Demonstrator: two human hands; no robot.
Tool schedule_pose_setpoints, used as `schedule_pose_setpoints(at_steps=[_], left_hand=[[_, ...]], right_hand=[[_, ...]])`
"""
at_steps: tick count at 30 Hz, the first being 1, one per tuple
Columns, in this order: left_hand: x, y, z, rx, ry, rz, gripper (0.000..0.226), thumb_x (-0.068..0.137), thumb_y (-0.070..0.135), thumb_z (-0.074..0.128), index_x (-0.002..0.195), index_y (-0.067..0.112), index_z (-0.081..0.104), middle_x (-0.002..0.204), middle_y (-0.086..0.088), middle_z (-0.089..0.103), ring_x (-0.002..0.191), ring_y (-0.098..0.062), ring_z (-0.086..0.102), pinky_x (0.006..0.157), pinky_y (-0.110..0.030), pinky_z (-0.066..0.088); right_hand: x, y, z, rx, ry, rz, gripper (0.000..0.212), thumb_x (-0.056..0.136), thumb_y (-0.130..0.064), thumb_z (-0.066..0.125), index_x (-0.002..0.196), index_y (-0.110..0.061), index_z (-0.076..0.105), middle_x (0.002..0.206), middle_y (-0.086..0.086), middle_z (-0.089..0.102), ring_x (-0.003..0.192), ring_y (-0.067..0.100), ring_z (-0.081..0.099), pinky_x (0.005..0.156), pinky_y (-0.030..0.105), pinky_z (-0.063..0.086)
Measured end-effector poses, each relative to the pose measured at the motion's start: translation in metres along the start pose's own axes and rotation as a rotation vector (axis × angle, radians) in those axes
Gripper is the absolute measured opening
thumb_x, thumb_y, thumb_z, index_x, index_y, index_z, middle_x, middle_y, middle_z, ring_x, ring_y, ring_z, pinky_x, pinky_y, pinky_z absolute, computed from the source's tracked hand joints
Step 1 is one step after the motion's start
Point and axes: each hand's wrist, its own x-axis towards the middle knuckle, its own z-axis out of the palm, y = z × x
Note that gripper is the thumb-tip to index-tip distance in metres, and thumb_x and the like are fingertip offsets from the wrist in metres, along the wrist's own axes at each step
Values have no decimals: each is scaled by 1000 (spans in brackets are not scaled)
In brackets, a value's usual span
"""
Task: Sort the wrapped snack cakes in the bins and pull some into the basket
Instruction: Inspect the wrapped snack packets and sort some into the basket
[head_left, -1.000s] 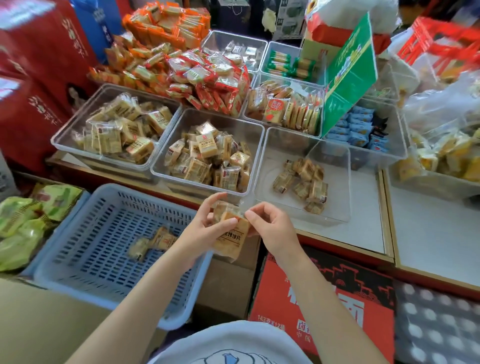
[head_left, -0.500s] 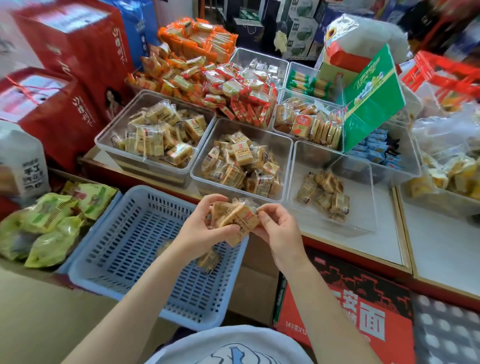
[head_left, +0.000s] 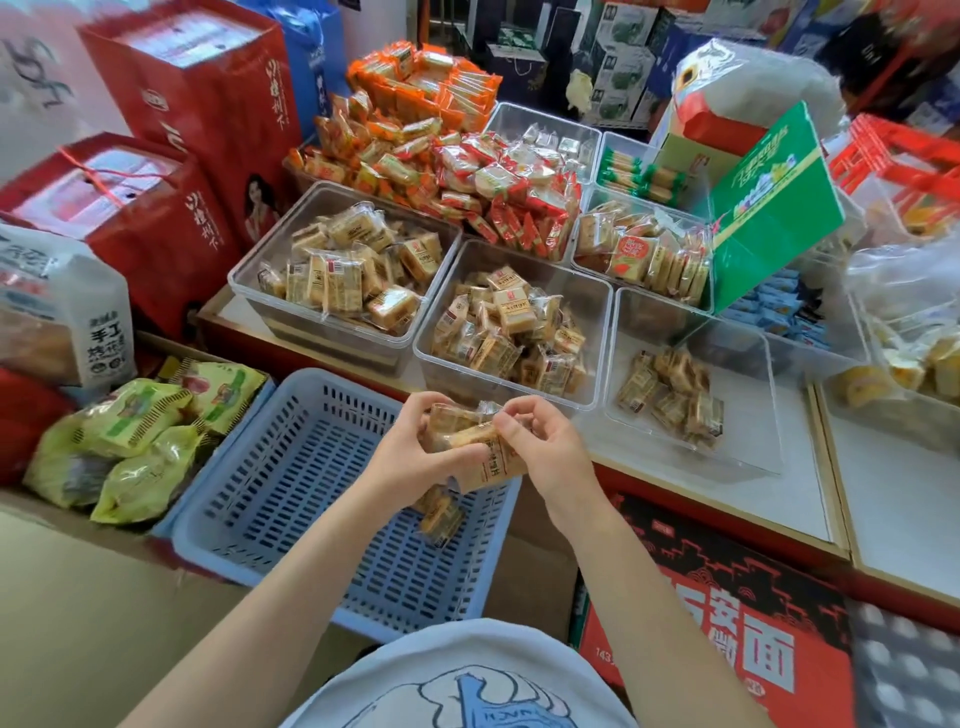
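Observation:
Both my hands hold a small bunch of clear-wrapped tan snack cakes (head_left: 480, 447) above the right end of the blue slotted basket (head_left: 291, 467). My left hand (head_left: 410, 457) grips the bunch from the left, and my right hand (head_left: 545, 447) pinches a wrapper from the right. One wrapped cake (head_left: 439, 514) lies in the basket below my hands. Behind stand three clear bins of the same cakes: a full left bin (head_left: 249, 280), a full middle bin (head_left: 597, 291) and a sparsely filled right bin (head_left: 748, 415).
Red and orange wrapped snacks (head_left: 441, 156) are heaped behind the bins. A green sign (head_left: 774, 208) leans at the right. Green bags (head_left: 130, 441) lie left of the basket beside red cartons (head_left: 130, 218). A red noodle carton (head_left: 727, 613) stands below the counter edge.
The view has swung left, so the bins and basket sit further right in frame. My hands keep holding the cakes and have turned them; the cake in the basket now shows under my hands.

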Motion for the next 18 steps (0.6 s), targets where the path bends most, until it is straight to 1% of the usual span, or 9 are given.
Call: schedule_pose_setpoints(at_steps=[2, 4, 5, 7, 9, 11, 13, 15, 18], left_hand=[[-1, -7, 2, -176, -66, -195, 61, 79, 46, 85, 125, 28, 49, 121, -4, 64, 102, -16, 71, 79, -36, 64], [-3, -18, 4, -285, -104, -305, 79, 71, 56, 86, 131, 24, 47, 126, -6, 64, 108, -19, 71, 88, -43, 62], [-4, -21, 6, -338, -106, -322, 79, 74, 54, 86, 134, 22, 45, 127, -7, 64, 107, -20, 71, 87, -42, 62], [-5, -20, 9, -458, -89, -326, 67, 81, 46, 80, 133, 21, 46, 128, -10, 64, 106, -24, 72, 82, -41, 62], [-3, -18, 9, -522, -53, -317, 70, 75, 51, 78, 131, 23, 47, 127, -11, 66, 108, -28, 72, 85, -45, 62], [0, -13, 7, -529, -3, -306, 70, 74, 57, 74, 131, 24, 48, 124, -11, 67, 107, -28, 72, 84, -44, 62], [2, -10, 3, -543, 27, -304, 56, 85, 57, 66, 128, 25, 48, 123, -10, 67, 103, -26, 73, 79, -40, 62], [2, -5, -2, -546, 26, -308, 44, 92, 54, 62, 125, 26, 50, 121, -10, 66, 100, -24, 74, 73, -37, 61], [2, -9, -8, -534, -25, -292, 66, 84, 59, 72, 132, 20, 50, 124, -15, 68, 98, -27, 74, 71, -36, 60]], right_hand=[[3, 1, 6, 84, 63, 44, 7, 102, -24, 62, 95, -21, 64, 89, 2, 64, 86, 16, 61, 74, 31, 54], [7, 1, 12, 160, 113, 76, 9, 103, -24, 59, 96, -21, 62, 92, 5, 65, 90, 19, 63, 78, 33, 55], [9, 0, 14, 198, 122, 91, 9, 104, -23, 58, 96, -20, 61, 95, 8, 66, 93, 21, 65, 78, 34, 58], [12, -5, 19, 270, 93, 121, 8, 105, -18, 56, 100, -15, 61, 100, 13, 67, 98, 25, 69, 81, 39, 62], [12, -6, 26, 277, 45, 129, 7, 104, -14, 57, 103, -11, 62, 101, 13, 70, 102, 27, 70, 87, 43, 62], [13, -5, 29, 178, 10, 100, 7, 103, -15, 59, 100, -13, 65, 101, 12, 73, 100, 26, 71, 85, 36, 60], [12, -4, 30, 63, -50, 51, 9, 101, -15, 61, 96, -15, 68, 97, 9, 74, 94, 23, 70, 80, 29, 57], [10, -3, 30, 7, -120, 39, 13, 101, -14, 61, 91, -16, 70, 86, 2, 73, 83, 14, 67, 75, 26, 56], [7, -4, 29, -14, -139, 44, 16, 101, -11, 60, 89, -14, 69, 76, -3, 69, 72, 9, 62, 65, 19, 52]])
